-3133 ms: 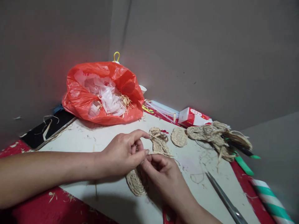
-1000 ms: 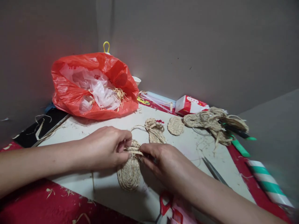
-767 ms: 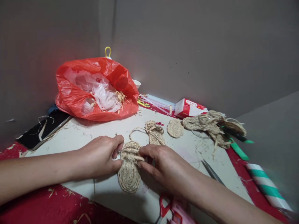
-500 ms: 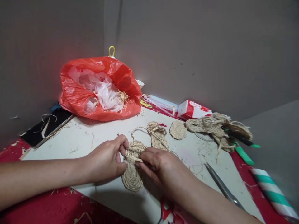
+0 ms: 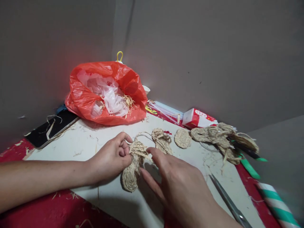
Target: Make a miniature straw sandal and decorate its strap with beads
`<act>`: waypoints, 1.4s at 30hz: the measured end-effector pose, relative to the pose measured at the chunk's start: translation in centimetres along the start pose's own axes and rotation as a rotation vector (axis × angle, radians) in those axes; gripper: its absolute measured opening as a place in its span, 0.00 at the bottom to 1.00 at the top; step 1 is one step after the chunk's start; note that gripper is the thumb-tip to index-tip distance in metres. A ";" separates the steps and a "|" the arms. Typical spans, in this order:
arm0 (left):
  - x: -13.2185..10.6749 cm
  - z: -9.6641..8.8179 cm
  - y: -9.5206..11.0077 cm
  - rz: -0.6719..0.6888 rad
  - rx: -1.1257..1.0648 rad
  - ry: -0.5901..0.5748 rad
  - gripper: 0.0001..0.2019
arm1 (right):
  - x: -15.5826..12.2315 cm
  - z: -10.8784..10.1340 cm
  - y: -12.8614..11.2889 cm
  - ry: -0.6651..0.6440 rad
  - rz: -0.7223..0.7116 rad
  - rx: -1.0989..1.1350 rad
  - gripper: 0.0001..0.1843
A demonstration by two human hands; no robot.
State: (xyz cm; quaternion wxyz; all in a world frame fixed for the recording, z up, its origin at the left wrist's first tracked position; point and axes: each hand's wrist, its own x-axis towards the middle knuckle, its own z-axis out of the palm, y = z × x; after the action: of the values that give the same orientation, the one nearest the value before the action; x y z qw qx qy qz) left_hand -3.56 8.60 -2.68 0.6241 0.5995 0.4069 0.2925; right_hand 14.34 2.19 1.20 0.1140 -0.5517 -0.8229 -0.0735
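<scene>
A small woven straw sandal (image 5: 131, 171) lies on the white board (image 5: 99, 142) in front of me. My left hand (image 5: 111, 160) is closed, pinching the sandal's strap at its left side. My right hand (image 5: 177, 183) lies over the sandal's right side, its fingers stretched out and apart, the forefinger tip touching the strap (image 5: 142, 153). A loose straw cord loops from the strap toward a second small sandal (image 5: 162, 142) with red beads, just behind.
A red plastic bag (image 5: 106, 93) with white plastic and straw stands at the back left. A phone (image 5: 53, 128) lies left. A woven straw disc (image 5: 182, 138), a straw bundle (image 5: 218, 136), a red-white box (image 5: 198, 118), green pens (image 5: 248, 158) and scissors (image 5: 229, 202) lie right.
My right hand has let go of the strap and spread its fingers over the sandal. My left hand keeps its pinch on the strap, and the sandal has turned slightly.
</scene>
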 end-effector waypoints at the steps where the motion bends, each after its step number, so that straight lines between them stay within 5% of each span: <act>1: 0.0 0.0 0.2 0.006 0.015 0.001 0.17 | 0.1 -0.4 -0.2 0.086 -0.034 -0.036 0.14; 4: -0.1 0.3 0.8 0.036 0.084 0.001 0.15 | 0.6 -1.2 -0.6 0.208 -0.112 -0.083 0.17; 9: -0.4 0.8 1.1 0.092 0.191 -0.025 0.13 | 2.0 -1.4 -0.2 0.093 -0.208 -0.023 0.14; 18: 0.4 0.8 -0.4 -0.034 0.101 -0.059 0.24 | 1.5 -0.4 2.0 -0.020 -0.156 0.099 0.11; 34: 0.2 0.7 -0.1 0.053 0.178 -0.104 0.19 | 3.0 0.3 1.9 -0.093 -0.206 0.065 0.09; 42: 0.3 1.3 -0.3 -0.017 0.023 -0.097 0.12 | 3.4 0.1 1.9 -0.073 -0.240 0.090 0.08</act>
State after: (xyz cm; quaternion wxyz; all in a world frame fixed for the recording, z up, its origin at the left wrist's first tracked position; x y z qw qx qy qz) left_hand -2.35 8.17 -3.12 0.6384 0.6168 0.3847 0.2531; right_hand 14.87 5.93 2.04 0.0992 -0.4457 -0.8892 -0.0294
